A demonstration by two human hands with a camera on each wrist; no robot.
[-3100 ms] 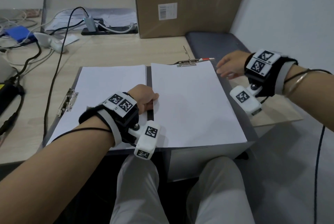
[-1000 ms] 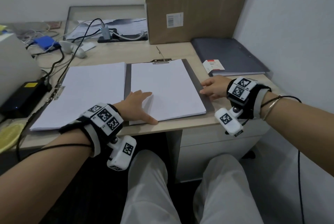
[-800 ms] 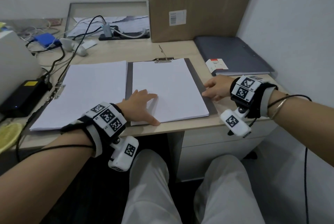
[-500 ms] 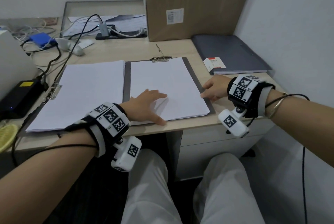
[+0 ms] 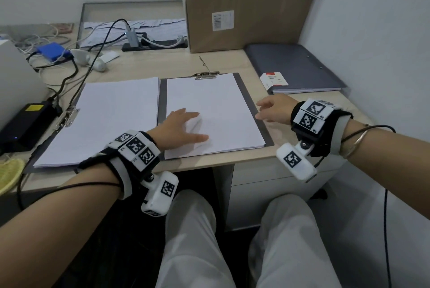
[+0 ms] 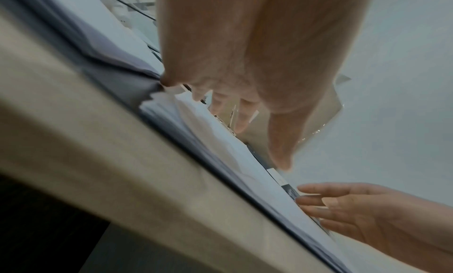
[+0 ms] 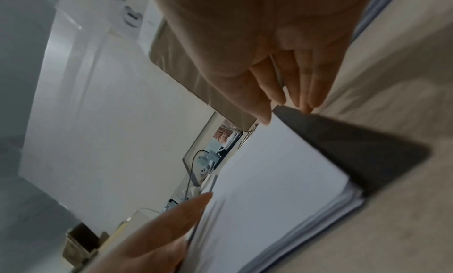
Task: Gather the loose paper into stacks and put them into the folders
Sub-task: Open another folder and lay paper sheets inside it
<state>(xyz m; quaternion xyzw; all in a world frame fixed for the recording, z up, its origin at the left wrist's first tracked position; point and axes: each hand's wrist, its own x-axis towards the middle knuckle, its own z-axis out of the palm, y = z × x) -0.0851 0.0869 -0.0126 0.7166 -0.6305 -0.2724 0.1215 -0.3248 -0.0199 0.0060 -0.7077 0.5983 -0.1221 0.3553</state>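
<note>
An open grey folder [image 5: 252, 101] lies on the desk with a white paper stack [image 5: 221, 99] on its right half, under a metal clip [image 5: 206, 75]. A second paper stack [image 5: 109, 120] lies on the left half. My left hand [image 5: 200, 126] rests flat on the right stack near its front edge, fingers spread and straight. In the left wrist view, the left hand's fingers [image 6: 245, 114] hover just above the sheets [image 6: 215, 141]. My right hand [image 5: 259, 111] touches the folder's right edge with straight fingers [image 7: 301, 91] on the grey cover [image 7: 355, 141], holding nothing.
A closed grey folder [image 5: 300, 64] with a small red-and-white card [image 5: 274, 79] lies at the back right by the wall. A large cardboard box [image 5: 242, 4] stands behind. Cables, a black power brick [image 5: 25, 125] and a blue device [image 5: 52, 51] crowd the left.
The folder, which overhung the desk's front edge, now lies fully on it. My left hand has uncurled and moved from the spine onto the right stack. My right hand has come down the folder's right edge.
</note>
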